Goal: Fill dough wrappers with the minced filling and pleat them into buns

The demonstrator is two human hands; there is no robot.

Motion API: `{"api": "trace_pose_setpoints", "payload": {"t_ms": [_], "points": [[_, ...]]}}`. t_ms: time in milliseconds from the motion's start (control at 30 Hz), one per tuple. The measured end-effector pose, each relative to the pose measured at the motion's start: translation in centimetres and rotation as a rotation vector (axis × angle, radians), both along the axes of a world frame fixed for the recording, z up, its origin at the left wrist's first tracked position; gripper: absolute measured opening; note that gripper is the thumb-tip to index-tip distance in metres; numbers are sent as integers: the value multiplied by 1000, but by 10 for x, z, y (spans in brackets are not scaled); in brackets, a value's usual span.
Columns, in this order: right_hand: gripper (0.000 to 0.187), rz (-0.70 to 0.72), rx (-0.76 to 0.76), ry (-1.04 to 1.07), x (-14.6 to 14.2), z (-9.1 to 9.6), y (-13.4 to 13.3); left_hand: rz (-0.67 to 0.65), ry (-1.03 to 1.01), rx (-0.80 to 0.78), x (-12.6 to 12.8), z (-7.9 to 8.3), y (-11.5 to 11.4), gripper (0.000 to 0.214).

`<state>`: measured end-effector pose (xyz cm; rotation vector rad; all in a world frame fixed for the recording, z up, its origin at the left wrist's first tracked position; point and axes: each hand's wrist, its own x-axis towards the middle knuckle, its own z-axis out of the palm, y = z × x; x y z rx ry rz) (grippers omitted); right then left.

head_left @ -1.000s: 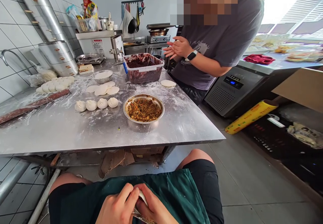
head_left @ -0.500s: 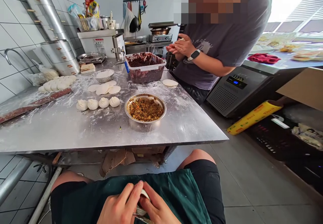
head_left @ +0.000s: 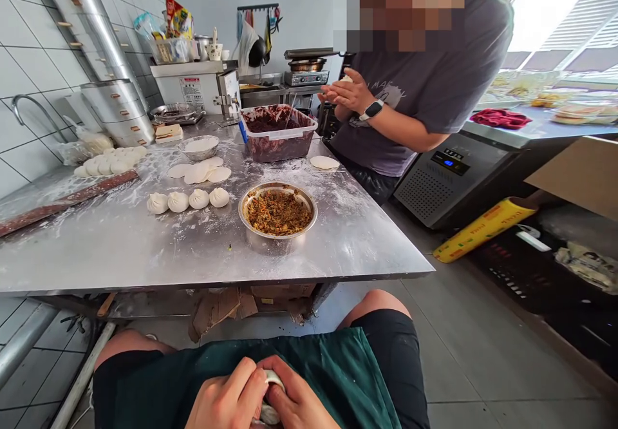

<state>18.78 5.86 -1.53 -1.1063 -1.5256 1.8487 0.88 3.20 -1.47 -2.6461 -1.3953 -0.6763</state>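
Note:
My left hand [head_left: 226, 400] and my right hand [head_left: 297, 398] are low over my green apron [head_left: 338, 371], fingers pinched together around a white dough bun [head_left: 271, 395] held between them. On the steel table [head_left: 145, 242] ahead stands a metal bowl of brown minced filling [head_left: 277, 210]. To its left sit several pleated buns [head_left: 187, 200] in a row, with flat dough wrappers [head_left: 199, 171] behind them.
A person in a grey shirt [head_left: 425, 87] stands at the table's far right corner, hands pressed together. A plastic tub of dark red paste [head_left: 277, 133], a flour bowl [head_left: 197, 146], dough pieces [head_left: 110, 162], a rolling stick [head_left: 67, 202] and steamers [head_left: 113, 113] crowd the table. A yellow roll [head_left: 483, 228] lies on the floor.
My fingers have closed more tightly round the bun, hiding most of it. The metal utensil seen under my hands earlier no longer shows. The other person's hands have risen slightly.

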Motion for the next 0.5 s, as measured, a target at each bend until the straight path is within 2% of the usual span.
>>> {"api": "trace_pose_setpoints", "payload": {"t_ms": [133, 200, 267, 333, 400, 500], "points": [[27, -52, -37, 72, 9, 11, 2, -34, 34, 40, -5, -5, -2, 39], [38, -77, -137, 158, 8, 9, 2, -32, 18, -2, -8, -7, -3, 32], [55, -154, -266, 247, 0, -2, 1, 5, -22, -56, -10, -8, -3, 27], [65, -291, -405, 329, -15, -19, -2, 11, -44, -56, -10, -9, -3, 28], [65, -417, -548, 402, -28, -37, -4, -17, -57, -39, -8, -11, -3, 34], [66, -431, -599, 406, -37, -54, -5, 6, -57, -40, -6, -15, -5, 27]]}}
